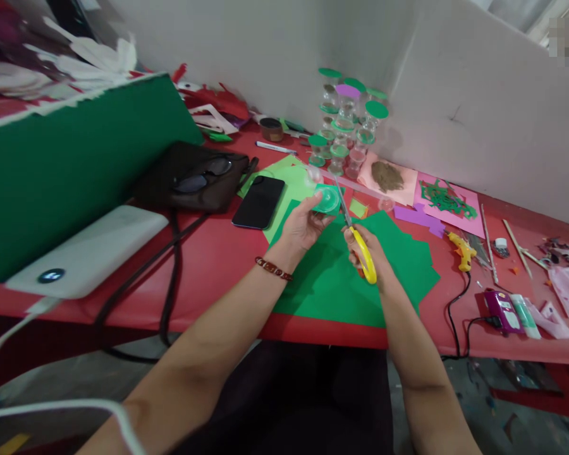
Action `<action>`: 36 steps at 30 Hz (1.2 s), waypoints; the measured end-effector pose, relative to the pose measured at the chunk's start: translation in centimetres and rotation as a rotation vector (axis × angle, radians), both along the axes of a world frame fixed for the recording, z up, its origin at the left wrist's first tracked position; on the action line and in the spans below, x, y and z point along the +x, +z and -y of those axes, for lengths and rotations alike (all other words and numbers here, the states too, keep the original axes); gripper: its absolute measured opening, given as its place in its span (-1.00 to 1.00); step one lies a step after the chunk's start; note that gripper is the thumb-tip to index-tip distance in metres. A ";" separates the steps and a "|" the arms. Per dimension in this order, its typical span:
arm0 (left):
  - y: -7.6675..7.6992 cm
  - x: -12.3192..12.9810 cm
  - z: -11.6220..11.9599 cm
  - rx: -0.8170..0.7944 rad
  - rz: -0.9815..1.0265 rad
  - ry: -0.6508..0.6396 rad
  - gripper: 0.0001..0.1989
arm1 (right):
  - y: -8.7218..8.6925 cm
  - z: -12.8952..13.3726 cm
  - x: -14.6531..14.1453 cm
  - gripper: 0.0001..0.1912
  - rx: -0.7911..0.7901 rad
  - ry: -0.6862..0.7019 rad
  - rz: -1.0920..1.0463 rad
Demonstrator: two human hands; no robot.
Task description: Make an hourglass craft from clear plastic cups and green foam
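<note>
My left hand (304,227) grips a small green paper piece (318,206) with a clear round plastic piece (329,198) against it. My right hand (364,245) is wrapped round the yellow handles of a pair of scissors (363,254). The scissor blades point up and away, right beside the edge of the green piece. Under both hands lies a large green paper sheet (334,284), partly over a light green sheet (284,174). Small paper scraps (359,208) lie just beyond the scissors.
A black phone (259,202), a dark pouch (194,180) with glasses and a white power bank (90,253) lie left. Stacked clear cups (346,126) with green discs stand behind. A yellow glue gun (461,251) and purple device (503,311) are right, on the red table (208,272).
</note>
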State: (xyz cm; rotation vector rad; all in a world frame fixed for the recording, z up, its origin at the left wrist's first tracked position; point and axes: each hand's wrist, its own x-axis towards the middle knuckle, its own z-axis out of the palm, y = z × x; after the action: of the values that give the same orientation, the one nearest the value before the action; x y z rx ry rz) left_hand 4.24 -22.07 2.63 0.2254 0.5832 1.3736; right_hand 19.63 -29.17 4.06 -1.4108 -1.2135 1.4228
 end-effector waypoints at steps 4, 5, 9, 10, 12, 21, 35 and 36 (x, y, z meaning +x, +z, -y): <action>0.2 0.0 0.1 0.015 -0.004 -0.012 -0.90 | 0.0 0.0 -0.1 -0.26 0.005 -0.008 0.012; 0.2 -0.1 0.0 0.017 -0.006 -0.010 -0.90 | 0.1 0.0 -0.1 -0.26 0.009 -0.006 0.013; 0.0 -0.2 -0.1 0.021 -0.007 -0.008 -0.93 | 0.4 0.2 -0.1 -0.25 0.022 0.003 0.024; 0.0 -0.2 -0.1 0.021 -0.008 -0.012 -0.94 | 0.5 0.2 -0.1 -0.26 0.025 0.005 0.032; -0.1 -0.2 -0.2 0.016 -0.010 -0.018 -0.94 | 0.5 0.3 -0.1 -0.28 0.028 0.009 0.046; 0.7 -0.3 -0.1 -0.030 -0.021 -0.025 -0.90 | 0.2 0.1 -0.1 -0.30 0.021 0.013 0.054; 0.4 -0.9 -0.5 -0.057 -0.056 -0.032 -0.90 | 0.0 0.0 -0.2 -0.29 0.022 0.007 0.072; 0.3 -0.9 -0.6 -0.061 -0.058 -0.031 -0.89 | 0.0 0.0 -0.2 -0.29 0.022 0.005 0.079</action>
State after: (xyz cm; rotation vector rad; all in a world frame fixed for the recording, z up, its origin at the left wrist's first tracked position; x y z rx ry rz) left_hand 3.29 -21.47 2.93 0.2246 0.6658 1.3208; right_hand 19.44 -29.21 4.05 -1.4621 -1.2795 1.3640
